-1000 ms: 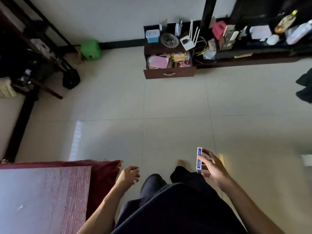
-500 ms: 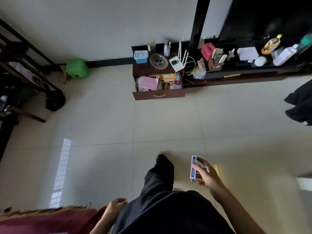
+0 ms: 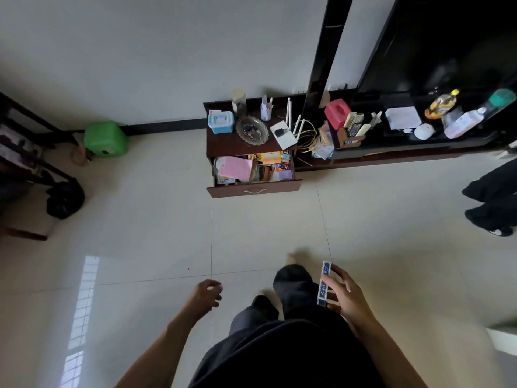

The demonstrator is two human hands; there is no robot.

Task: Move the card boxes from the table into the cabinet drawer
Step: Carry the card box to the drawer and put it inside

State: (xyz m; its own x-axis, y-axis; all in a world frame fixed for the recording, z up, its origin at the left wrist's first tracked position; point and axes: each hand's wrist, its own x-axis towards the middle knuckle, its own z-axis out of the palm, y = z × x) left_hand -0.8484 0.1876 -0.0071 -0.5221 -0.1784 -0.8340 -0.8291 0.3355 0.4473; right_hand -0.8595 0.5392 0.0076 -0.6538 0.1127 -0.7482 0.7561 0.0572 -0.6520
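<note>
Pale floor tiles (image 3: 156, 219) stretch ahead to one dark cabinet (image 3: 223, 141) against the wall, its single drawer (image 3: 253, 189) pulled open and crowded with papers. One blue card box (image 3: 324, 282) is up in the right hand (image 3: 345, 296), fingers clamped on its edges. Left hand (image 3: 205, 296) hangs loosely curled, holding nothing. One green stool (image 3: 105, 138) sits off left; open floor lies between person and drawer.

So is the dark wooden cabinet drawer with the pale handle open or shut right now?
Open. The dark wooden cabinet drawer is pulled out from the cabinet, and its contents show from above, including a pink paper sheet and colourful boxes.
</note>
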